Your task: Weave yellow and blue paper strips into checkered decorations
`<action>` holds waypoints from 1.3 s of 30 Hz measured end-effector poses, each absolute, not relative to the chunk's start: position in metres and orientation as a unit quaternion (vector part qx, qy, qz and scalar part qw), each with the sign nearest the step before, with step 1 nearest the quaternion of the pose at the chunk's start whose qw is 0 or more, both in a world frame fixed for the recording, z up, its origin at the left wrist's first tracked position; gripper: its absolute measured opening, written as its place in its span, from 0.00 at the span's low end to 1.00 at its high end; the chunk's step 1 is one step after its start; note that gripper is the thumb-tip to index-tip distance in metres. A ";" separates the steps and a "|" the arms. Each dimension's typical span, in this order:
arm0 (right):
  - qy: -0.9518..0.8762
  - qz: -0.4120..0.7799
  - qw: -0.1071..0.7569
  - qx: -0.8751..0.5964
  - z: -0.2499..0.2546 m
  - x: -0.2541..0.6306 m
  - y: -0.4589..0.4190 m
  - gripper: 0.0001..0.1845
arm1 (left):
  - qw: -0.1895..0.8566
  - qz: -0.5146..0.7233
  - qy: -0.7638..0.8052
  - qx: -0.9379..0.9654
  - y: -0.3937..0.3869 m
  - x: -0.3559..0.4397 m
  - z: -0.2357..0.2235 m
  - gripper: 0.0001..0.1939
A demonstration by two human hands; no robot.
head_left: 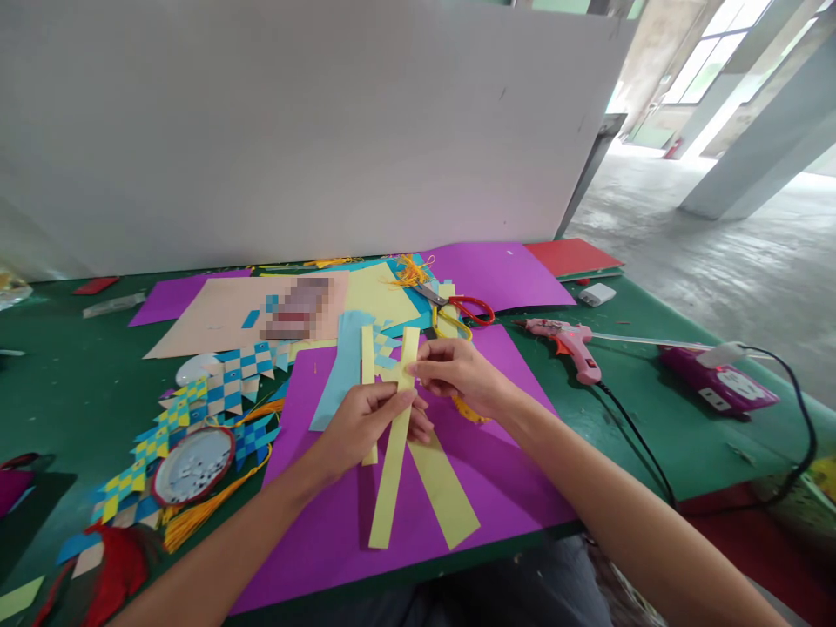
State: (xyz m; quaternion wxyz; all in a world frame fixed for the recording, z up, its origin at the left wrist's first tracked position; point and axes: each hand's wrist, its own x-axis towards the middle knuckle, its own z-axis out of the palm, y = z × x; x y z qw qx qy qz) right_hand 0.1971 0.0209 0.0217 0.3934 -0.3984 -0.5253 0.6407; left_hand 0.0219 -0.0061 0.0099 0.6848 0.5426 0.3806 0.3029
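Observation:
A long pale-yellow paper strip (390,488) is held up between both hands over a purple sheet (326,531). My left hand (366,422) pinches it near the middle, thumb on its face. Closer to its upper end, my right hand (461,374) grips its edge with thumb and fingers. Beneath them lie a wider yellow strip (448,501) and a narrow yellow strip (367,357). To the left is a light-blue paper strip (340,383). Part of a yellow object (468,411) shows under my right wrist; its kind is hidden.
Red-and-yellow-handled scissors (467,309) lie beyond the hands. A pink glue gun (571,344) sits right, its cord running to a purple power strip (724,383). Left are woven paper fish (239,379), a dish of small white pieces (194,466) and a yellow tassel (205,509). A white panel (293,131) stands behind.

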 end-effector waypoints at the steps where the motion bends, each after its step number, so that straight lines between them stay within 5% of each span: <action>1: -0.527 0.637 0.393 -0.401 0.022 0.197 0.021 0.17 | 0.685 0.301 0.382 0.542 -0.006 0.022 0.010 0.16; 39: -0.485 0.651 0.448 -0.374 0.011 0.202 0.026 0.16 | 0.692 0.320 0.400 0.510 -0.005 0.023 0.014 0.14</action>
